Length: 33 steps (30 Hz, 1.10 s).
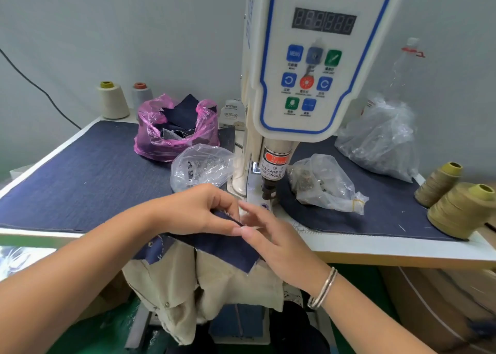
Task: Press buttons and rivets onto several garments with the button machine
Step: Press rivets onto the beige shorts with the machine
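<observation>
The white servo button machine (pixel 308 58) stands at the middle of the table, its press head (pixel 269 184) just above my hands. A dark denim garment (pixel 225 246) with a beige lining (pixel 214 286) hangs over the table's front edge. My left hand (pixel 198 208) pinches the garment's upper edge between thumb and curled fingers. My right hand (pixel 271 235) lies beside it with straight fingers touching the same edge, right below the press head. Two clear bags of metal buttons or rivets sit either side of the machine, the left bag (pixel 201 165) and the right bag (pixel 322 184).
A pink bag of denim scraps (pixel 174 130) and two thread cones (pixel 112 101) stand at the back left. A large clear bag (pixel 381 138) and a plastic bottle (pixel 405 69) are back right. Olive thread cones (pixel 456 208) stand at the right edge. A denim mat (pixel 80 181) covers the table.
</observation>
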Motion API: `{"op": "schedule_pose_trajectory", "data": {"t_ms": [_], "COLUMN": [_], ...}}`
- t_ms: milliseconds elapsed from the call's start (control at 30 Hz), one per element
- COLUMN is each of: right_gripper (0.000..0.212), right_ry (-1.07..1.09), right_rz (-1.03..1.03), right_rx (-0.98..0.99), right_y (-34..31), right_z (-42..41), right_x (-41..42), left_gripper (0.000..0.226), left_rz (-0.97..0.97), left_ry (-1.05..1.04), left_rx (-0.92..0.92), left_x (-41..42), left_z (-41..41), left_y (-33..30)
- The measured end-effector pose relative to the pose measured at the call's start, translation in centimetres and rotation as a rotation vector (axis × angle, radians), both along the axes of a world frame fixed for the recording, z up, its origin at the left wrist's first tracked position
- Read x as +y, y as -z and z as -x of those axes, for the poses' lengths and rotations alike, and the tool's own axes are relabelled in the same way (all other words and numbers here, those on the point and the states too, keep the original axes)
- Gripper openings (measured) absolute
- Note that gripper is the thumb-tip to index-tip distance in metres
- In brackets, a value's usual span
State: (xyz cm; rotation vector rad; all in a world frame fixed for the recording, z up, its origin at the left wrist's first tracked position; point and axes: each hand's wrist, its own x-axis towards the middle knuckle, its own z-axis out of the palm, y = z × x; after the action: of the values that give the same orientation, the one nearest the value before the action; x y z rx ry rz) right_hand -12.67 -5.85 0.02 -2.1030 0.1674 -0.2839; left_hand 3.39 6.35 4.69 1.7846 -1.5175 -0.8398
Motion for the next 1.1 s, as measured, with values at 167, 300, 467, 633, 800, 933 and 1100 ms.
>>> {"op": "schedule_pose_trajectory", "data": {"t_ms": [167,300,467,633,800,933,1100], "right_gripper": [0.038,0.02,0.024,0.041,0.034,0.04,0.013], "right_ry": [-0.062,0.008,0.141,0.267,0.317,0.319,0.356], "right_rz": [-0.048,-0.254,-0.427,-0.558,-0.452,-0.427,-0.596], "right_rx": [0.072,0.188,0.117,0.079,-0.011,0.011,-0.035], "right_y": [0.4,0.6,1.5,2.3,2.8,3.5,3.8], "right_z": [0.9,1.3,1.2,-0.5,-2.3,-2.6,-2.8], "right_x": [-0.9,-2.3,-4.5,-5.7,-6.9,-7.0,-6.9], "left_gripper": [0.011,0.005,0.024,0.028,0.021,0.023,0.019], "left_rz": [-0.051,-0.107,-0.185,-0.09,-0.006,0.026,0.049], "left_ry": [0.013,-0.013,-0.073,-0.175,-0.25,-0.272,-0.334], "left_rx": [-0.032,-0.051,-0.105,0.104,0.258,0.373,0.485], "left_x": [-0.2,-0.5,-1.2,-1.9,-3.3,-3.5,-3.7], "left_z": [0.6,0.4,-0.2,-1.0,-1.4,-1.7,-1.5], "left_y": [-1.6,-1.4,0.8,3.3,5.0,6.2,7.1]}}
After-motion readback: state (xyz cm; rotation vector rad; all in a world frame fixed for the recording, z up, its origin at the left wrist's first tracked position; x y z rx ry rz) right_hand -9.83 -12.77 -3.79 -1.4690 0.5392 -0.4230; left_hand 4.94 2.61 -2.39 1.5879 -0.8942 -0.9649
